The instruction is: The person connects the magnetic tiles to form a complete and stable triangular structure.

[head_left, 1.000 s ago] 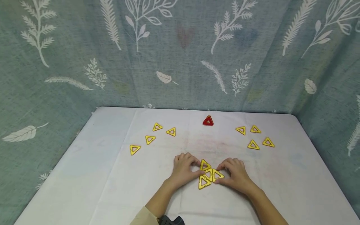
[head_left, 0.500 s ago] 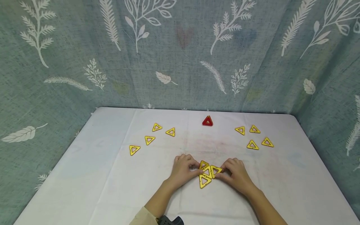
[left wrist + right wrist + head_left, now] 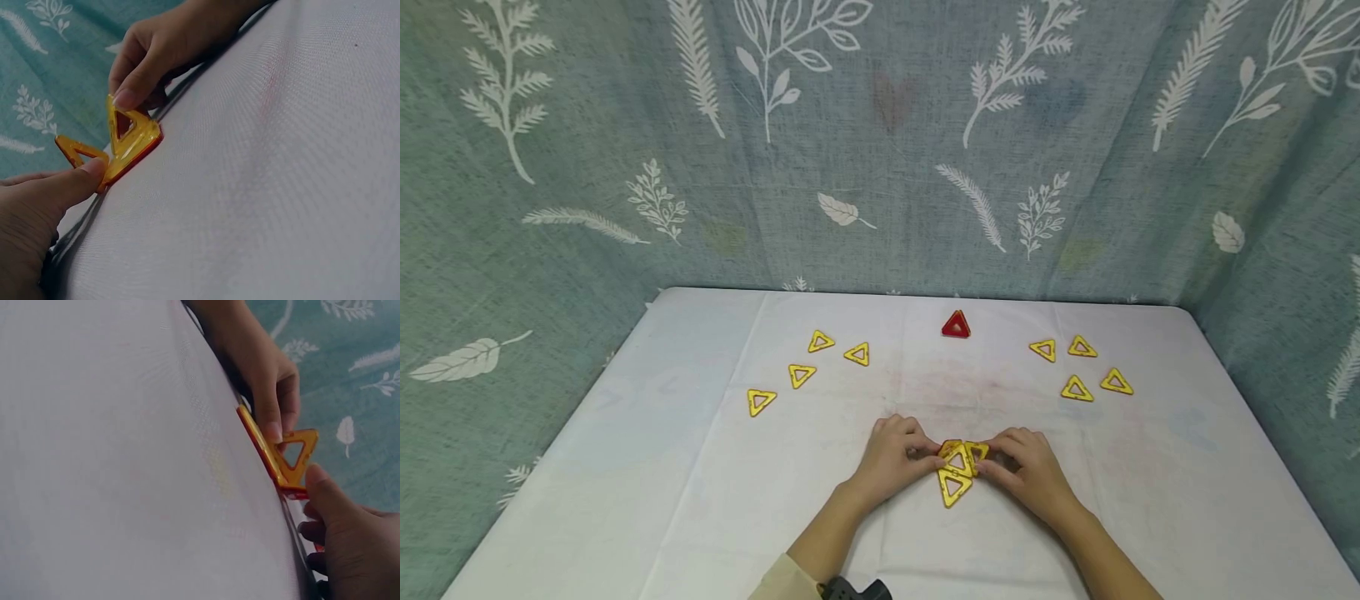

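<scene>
Several yellow triangular magnetic tiles are joined at the table's front middle. A centre tile (image 3: pixel 957 460) has others along its edges. Toward me a front tile (image 3: pixel 953 487) lies flat; the right tile (image 3: pixel 976 456) and the far tile (image 3: pixel 951 447) are folded upward. My left hand (image 3: pixel 895 458) pinches the far tile's side, thumb at the centre tile. My right hand (image 3: pixel 1032 468) pinches the right tile between thumb and fingers. The left wrist view shows two raised tiles (image 3: pixel 122 128), a hand on each. In the right wrist view, one raised tile (image 3: pixel 299 447) stands between both thumbs.
Loose yellow triangles (image 3: pixel 801 376) lie in a group at the back left, others (image 3: pixel 1077 388) at the back right. A red triangle (image 3: pixel 956 325) with a yellow edge sits at the far middle. Patterned green-grey fabric (image 3: pixel 880 150) surrounds the white table (image 3: pixel 625 458).
The right tile has tilted up from flat and the far tile has folded up too. My right hand has moved slightly left and away from me; my left hand has barely moved.
</scene>
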The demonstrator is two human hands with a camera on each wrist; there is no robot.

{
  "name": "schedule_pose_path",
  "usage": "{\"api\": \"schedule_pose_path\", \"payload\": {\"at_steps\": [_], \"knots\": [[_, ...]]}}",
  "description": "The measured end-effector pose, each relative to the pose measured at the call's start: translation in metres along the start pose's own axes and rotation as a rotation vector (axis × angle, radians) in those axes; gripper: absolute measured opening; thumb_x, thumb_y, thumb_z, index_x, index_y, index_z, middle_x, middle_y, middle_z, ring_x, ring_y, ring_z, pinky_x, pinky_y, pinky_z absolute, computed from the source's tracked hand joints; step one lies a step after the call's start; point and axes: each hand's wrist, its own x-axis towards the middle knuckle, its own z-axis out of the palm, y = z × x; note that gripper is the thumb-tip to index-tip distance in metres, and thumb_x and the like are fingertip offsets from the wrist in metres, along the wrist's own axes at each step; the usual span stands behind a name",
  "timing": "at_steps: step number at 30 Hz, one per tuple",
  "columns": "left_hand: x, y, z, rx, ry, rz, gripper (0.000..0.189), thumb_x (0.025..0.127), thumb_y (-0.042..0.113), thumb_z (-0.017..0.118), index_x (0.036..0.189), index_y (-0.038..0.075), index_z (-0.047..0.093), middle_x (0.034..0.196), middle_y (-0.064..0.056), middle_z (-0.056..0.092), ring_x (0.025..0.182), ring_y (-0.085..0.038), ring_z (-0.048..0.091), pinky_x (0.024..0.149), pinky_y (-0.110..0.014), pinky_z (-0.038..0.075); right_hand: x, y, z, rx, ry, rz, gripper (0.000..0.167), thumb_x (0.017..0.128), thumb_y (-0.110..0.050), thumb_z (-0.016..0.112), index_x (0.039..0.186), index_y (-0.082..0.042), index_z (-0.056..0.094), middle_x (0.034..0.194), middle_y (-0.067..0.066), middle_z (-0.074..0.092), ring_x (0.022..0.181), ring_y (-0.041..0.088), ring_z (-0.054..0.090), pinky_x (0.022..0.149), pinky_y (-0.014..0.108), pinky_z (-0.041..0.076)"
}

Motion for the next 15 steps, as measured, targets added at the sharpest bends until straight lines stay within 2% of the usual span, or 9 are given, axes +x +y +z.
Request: {"api": "schedule_pose_path", "payload": {"at_steps": [9,15], "knots": [[0.0000,0.0004,0.0010,0.033,0.004,0.064,0.019,0.076,0.034,0.077,0.089,0.020,0.077,0.078,0.011,0.054,0.074,-0.005,0.042,0.074,-0.026,0.034,0.0005,-0.0051,0.0069,0.017,0.039,-0.023,0.025,0.065,-0.021,0.084,0.086,-0.013,0.073,0.081,-0.011,0.063,0.071,0.003,0.054,0.068,0.021,0.032],[0.0005,0.0013,0.0008,0.047,0.018,0.138,0.020,0.077,0.033,0.076,0.093,0.021,0.077,0.079,0.011,0.054,0.073,-0.005,0.041,0.072,-0.025,0.034,0.0003,-0.0066,0.0071,0.008,0.042,-0.015,0.029,0.064,-0.023,0.084,0.089,-0.014,0.074,0.079,-0.011,0.062,0.067,0.001,0.048,0.066,0.021,0.030]]}}
